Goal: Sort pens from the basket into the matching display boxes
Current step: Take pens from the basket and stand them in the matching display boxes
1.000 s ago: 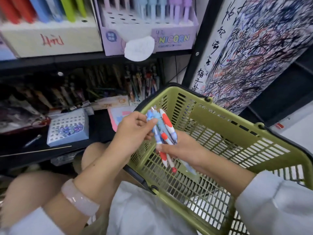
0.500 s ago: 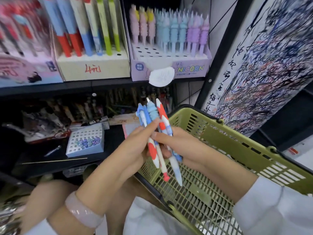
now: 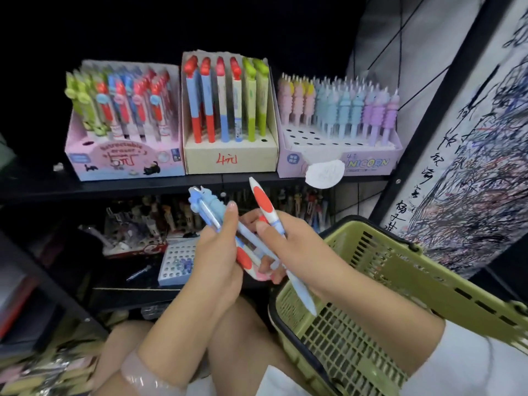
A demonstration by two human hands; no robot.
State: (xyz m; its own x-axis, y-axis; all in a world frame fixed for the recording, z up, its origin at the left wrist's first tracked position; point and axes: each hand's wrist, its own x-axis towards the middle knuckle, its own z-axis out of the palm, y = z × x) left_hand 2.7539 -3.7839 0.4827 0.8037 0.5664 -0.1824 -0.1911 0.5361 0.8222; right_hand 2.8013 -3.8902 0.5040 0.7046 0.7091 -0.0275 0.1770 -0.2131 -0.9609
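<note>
The green basket (image 3: 400,287) rests at the right side on the person's lap, and both hands are held just to the left of its rim, in front of the shelf. The left hand (image 3: 217,261) is closed around a small bundle of blue pens (image 3: 207,208) with soft animal tops; their tops point up and away from the basket, and a red and white grip shows below the fingers. The right hand (image 3: 288,241) is closed on a red and white pen (image 3: 264,204), pinched between thumb and fingers, with its pale tip pointing up toward the shelf; a pale blue pen (image 3: 300,290) also passes under this hand and slants down over the near corner of the basket. The two hands touch each other. On the shelf above the basket and to its left stand three display boxes side by side: a pink box (image 3: 125,158) farthest from the basket, a beige box (image 3: 231,158) with red writing in the middle, and a lilac box (image 3: 368,164) marked UNICORN nearest to it. Lower, left of the basket, lies a small blue tray (image 3: 177,261) with round holes.
</note>
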